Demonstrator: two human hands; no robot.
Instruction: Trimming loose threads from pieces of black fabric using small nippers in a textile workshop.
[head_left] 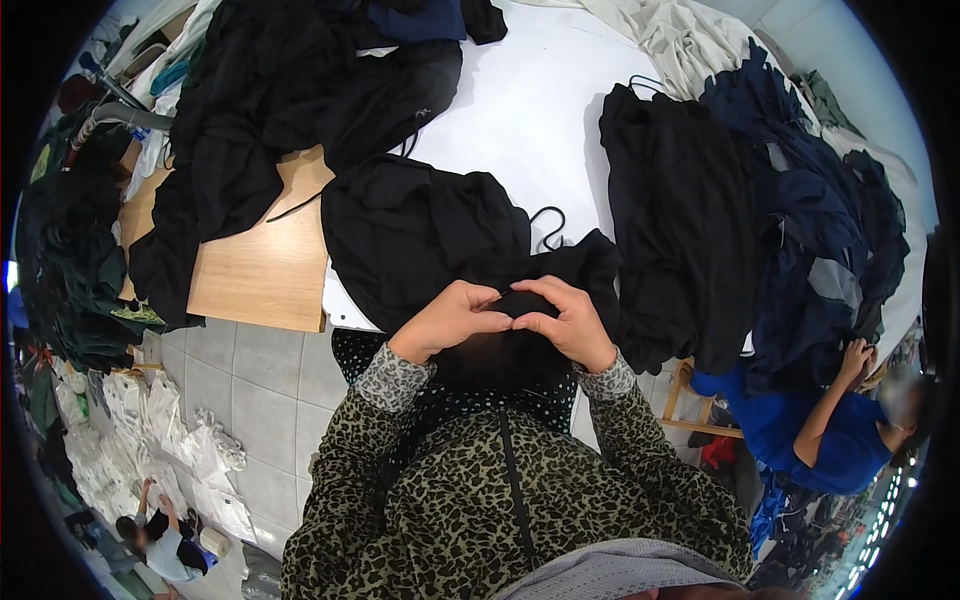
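Item in hand: black garment, spread from the middle of the white bench to its near edge, unfolded and partly crumpled. Left hand and right hand meet at the near edge, fingers curled shut and pinching one bunched fold of it between them. A black hanger hook shows just beyond. Awaiting handling, by appearance: black heap at the right edge, navy pile beyond, black pile at the far left corner. Judged early: no folded stack seen.

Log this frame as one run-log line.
left hand: pinching black garment | right hand: pinching same garment | surface: white table | nearby: black hanger
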